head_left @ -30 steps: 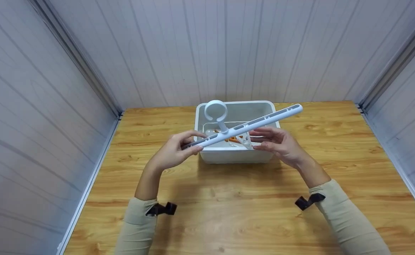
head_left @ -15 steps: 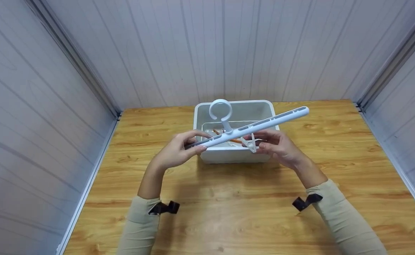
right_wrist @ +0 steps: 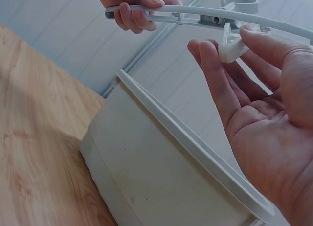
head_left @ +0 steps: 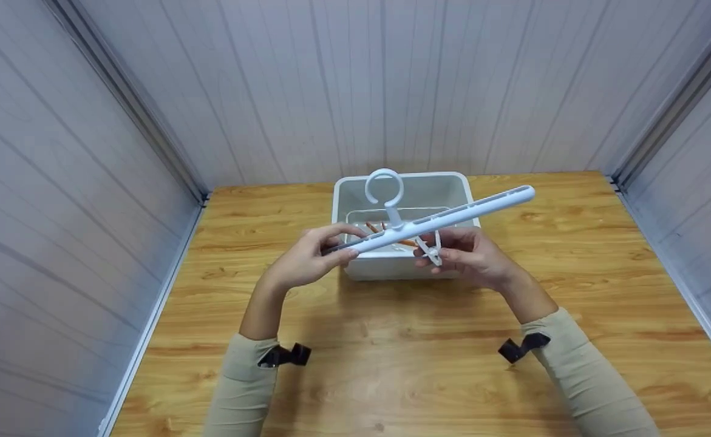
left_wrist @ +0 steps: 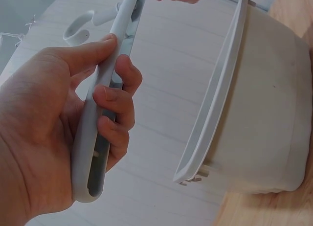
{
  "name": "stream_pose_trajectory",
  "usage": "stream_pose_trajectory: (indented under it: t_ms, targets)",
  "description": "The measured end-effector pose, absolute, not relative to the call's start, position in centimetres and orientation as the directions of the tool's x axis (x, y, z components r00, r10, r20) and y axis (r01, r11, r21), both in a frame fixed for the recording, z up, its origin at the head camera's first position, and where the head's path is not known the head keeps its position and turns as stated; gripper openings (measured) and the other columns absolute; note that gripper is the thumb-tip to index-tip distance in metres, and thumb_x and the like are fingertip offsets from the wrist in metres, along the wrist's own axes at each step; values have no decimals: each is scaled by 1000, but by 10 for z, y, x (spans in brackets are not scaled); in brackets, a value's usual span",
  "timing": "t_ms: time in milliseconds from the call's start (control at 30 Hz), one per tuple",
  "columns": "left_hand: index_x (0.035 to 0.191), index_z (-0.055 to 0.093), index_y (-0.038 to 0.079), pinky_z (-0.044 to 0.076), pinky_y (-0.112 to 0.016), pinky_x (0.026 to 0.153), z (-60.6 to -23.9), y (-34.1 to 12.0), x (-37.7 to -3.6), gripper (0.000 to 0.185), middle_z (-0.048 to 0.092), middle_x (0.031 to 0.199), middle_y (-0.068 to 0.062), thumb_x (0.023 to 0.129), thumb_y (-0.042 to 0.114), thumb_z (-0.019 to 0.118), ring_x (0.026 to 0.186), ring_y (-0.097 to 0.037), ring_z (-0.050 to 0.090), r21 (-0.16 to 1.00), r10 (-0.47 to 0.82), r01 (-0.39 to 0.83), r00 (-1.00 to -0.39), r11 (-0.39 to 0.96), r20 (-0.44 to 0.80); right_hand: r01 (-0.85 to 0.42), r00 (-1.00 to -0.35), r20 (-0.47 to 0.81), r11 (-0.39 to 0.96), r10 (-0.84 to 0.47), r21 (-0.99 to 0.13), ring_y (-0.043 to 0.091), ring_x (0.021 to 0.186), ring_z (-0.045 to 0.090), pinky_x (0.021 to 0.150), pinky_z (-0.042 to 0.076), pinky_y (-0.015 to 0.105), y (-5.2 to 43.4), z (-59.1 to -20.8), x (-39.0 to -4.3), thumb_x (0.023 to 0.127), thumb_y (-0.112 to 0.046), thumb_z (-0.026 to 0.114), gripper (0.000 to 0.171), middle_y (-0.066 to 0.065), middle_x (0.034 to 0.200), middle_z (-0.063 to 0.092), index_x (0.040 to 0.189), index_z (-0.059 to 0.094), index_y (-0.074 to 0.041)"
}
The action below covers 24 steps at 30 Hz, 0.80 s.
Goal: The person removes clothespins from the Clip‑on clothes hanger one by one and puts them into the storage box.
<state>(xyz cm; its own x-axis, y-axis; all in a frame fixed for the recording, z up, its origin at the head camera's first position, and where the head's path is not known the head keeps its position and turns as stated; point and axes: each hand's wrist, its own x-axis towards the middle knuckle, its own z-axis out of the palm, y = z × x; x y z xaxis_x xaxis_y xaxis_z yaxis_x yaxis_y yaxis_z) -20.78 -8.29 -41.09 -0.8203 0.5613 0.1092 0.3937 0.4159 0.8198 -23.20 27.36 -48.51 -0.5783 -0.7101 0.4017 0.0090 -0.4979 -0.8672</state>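
A white hanger bar (head_left: 470, 211) with a round hook (head_left: 384, 173) is held tilted over the bin, its right end higher. My left hand (head_left: 303, 258) grips it near the lower left end; in the left wrist view the fingers (left_wrist: 115, 101) curl round the bar. Between thumb and fingers of my right hand (head_left: 483, 258) is a small white clip (head_left: 433, 251), just below the bar right of the hook. In the right wrist view the clip (right_wrist: 231, 47) stands close against the underside of the bar; whether it is fastened there I cannot tell.
Behind the hands a white plastic bin (head_left: 407, 267) stands on the wooden table (head_left: 367, 364). Inside it is a clear container holding orange pieces (head_left: 407, 243) and small pale items, partly hidden. Panelled walls (head_left: 385, 85) enclose the back and sides.
The hanger has shifted slightly right and lower with my left hand. My right hand has turned the clip and brought it a little nearer, its fingers closing more round it.
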Motion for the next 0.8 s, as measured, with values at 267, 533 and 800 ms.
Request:
stream_pose_trajectory:
  t_ms: [267,533,800]
  targets:
    - [138,75,13,37,-22,63,-412,-83,-207,29,67,79,3,110,16,74,66,-6,51,819,558,394,-822,416,112,15,-554,426,-521,-715,-854,19,119,84,98,68,27,273,-487,-233,115,8,50,42,10,136,82,149,71,-5]
    - [140,74,10,32,-21,60,-412,-86,-206,30,55,75,6,110,16,73,62,-5,40,829,583,378,-809,412,79,7,-561,412,-502,-718,-865,16,114,85,95,68,25,277,-488,-233,115,6,52,41,6,133,83,148,72,-7]
    - [140,74,10,34,-21,61,-412,-88,-206,30,51,75,5,110,17,74,63,-5,39,818,590,400,-802,414,93,60,-551,393,-505,-736,-861,16,118,83,99,67,26,277,-488,-233,117,5,48,41,5,134,81,148,72,-7]
